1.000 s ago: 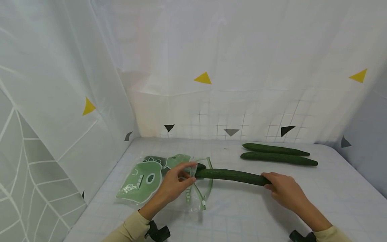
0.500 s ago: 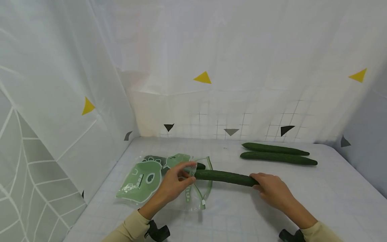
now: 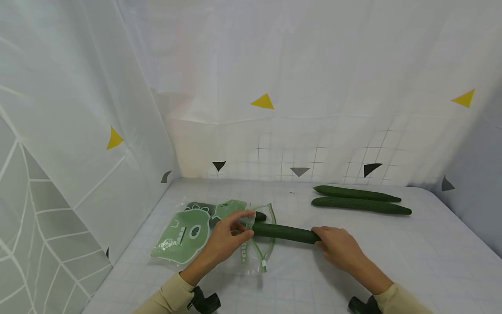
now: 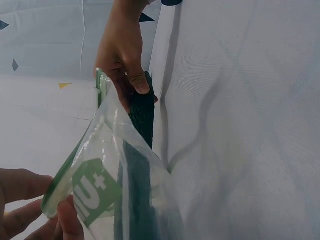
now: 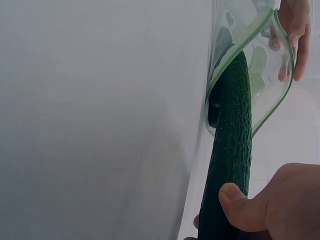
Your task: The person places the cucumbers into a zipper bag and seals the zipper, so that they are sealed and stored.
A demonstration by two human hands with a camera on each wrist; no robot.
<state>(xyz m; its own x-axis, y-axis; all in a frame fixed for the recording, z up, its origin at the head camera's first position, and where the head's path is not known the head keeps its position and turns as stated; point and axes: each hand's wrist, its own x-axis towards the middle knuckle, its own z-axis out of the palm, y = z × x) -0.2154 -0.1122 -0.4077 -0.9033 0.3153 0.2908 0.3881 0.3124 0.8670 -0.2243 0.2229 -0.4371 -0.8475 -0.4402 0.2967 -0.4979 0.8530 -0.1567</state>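
A clear zip bag (image 3: 178, 237) printed with a green cartoon monster lies on the table, its green-edged mouth facing right. My left hand (image 3: 224, 237) pinches the upper film near that mouth between thumb and fingers. With my right hand (image 3: 340, 248) I grip the right end of a dark green cucumber (image 5: 232, 120), thumb on top. Its far part is inside the bag mouth, as the right wrist view shows. Beside it, another cucumber (image 3: 260, 216) lies within the bag, one end poking out toward the mouth. A white slider (image 3: 264, 263) sits on the bag's zip.
Two more cucumbers (image 3: 361, 205) lie side by side at the back right of the white table (image 3: 306, 279). A white curtain (image 3: 333, 87) hangs behind, and another sheet closes the left side.
My right hand has moved left, pushing the cucumber further into the bag, so less of it shows outside. My left hand and the bag have stayed in place.
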